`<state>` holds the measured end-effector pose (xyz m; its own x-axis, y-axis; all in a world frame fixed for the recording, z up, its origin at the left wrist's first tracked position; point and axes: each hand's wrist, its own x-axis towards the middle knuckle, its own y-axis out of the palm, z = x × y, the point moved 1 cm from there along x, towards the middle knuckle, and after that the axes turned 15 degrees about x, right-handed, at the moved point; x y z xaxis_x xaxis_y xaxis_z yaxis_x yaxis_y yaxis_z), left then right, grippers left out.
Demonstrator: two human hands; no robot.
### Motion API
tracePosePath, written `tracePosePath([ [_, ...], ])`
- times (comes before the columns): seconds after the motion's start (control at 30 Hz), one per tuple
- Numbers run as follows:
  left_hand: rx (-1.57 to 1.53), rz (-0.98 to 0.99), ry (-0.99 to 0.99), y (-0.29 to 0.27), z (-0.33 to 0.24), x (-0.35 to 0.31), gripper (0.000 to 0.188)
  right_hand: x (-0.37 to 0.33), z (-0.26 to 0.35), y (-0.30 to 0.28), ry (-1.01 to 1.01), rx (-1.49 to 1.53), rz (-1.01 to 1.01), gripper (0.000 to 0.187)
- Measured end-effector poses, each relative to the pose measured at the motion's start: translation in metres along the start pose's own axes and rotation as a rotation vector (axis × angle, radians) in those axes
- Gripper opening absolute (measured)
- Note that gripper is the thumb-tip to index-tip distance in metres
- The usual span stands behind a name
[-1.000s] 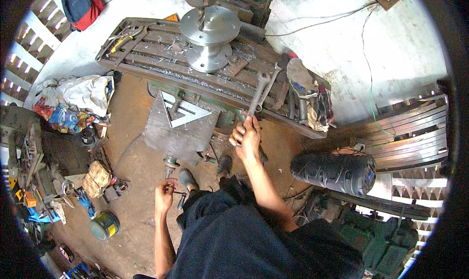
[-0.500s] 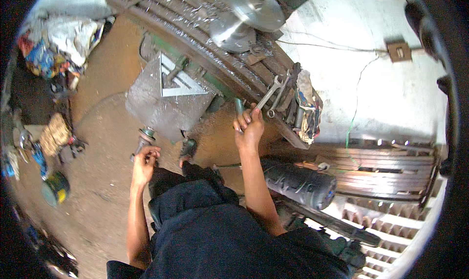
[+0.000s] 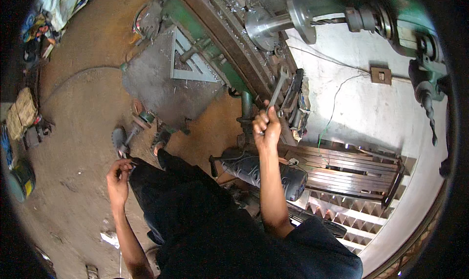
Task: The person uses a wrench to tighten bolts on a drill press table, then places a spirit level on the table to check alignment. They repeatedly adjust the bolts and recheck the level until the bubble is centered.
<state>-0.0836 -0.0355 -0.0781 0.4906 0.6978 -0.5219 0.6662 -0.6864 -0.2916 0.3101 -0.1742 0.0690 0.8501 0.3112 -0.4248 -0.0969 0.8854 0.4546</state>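
Observation:
My right hand (image 3: 267, 128) is closed round a steel spanner (image 3: 278, 89), whose open-ended jaw points up and away beside the end of the machine bed. Down by my left thigh, my left hand (image 3: 117, 184) has its fingers curled together; whether anything small is between them I cannot make out. A machine handle on a shaft (image 3: 138, 124) sticks out low, beyond the left hand and apart from it. A pale triangular set square (image 3: 190, 59) lies on a flat grey metal plate (image 3: 151, 86) ahead of me.
Metal shavings cover the slotted machine bed (image 3: 229, 15), with a shiny flanged shaft (image 3: 281, 21) and a drill bit (image 3: 328, 21) above it. Another drill (image 3: 430, 105) hangs at far right. A slatted bench (image 3: 342, 174) and black cylinder (image 3: 288, 181) stand right, a green tin (image 3: 20, 180) left.
My view has swung to the right, bringing the drilling head into sight. My left hand has drawn back from beside the machine handle toward my thigh. The spanner stays in my right hand.

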Motion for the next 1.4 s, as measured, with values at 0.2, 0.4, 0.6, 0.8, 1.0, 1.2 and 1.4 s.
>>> tracePosePath([
  [0.2, -0.130, 0.225, 0.191, 0.022, -0.091, 0.010, 0.019, -0.094, -0.041, 0.001, -0.013, -0.194, -0.039, 0.030],
  [0.4, -0.342, 0.618, 0.363, 0.096, -0.193, 0.020, 0.043, -0.143, -0.065, -0.006, -0.059, -0.402, 0.097, 0.033],
  [0.6, -0.001, 0.455, 0.472, 0.160, -0.229, 0.019, 0.034, -0.137, -0.051, -0.048, -0.317, -0.647, 0.218, 0.045],
  [0.8, 0.026, 0.434, 0.479, 0.207, -0.264, 0.007, 0.034, -0.093, 0.038, -0.095, -0.245, -0.515, 0.183, 0.037],
  [1.0, 0.179, 0.493, 0.440, 0.232, -0.303, 0.007, 0.029, -0.009, 0.123, -0.161, -0.757, -0.719, -0.211, 0.024],
  [1.2, 0.154, 0.484, 0.395, 0.255, -0.314, 0.010, 0.050, 0.076, 0.143, -0.179, -0.869, -1.213, -0.314, 0.049],
  [1.4, 0.164, 0.435, 0.424, 0.271, -0.320, 0.005, 0.052, 0.106, 0.149, -0.196, -0.625, -1.240, -0.243, 0.055],
])
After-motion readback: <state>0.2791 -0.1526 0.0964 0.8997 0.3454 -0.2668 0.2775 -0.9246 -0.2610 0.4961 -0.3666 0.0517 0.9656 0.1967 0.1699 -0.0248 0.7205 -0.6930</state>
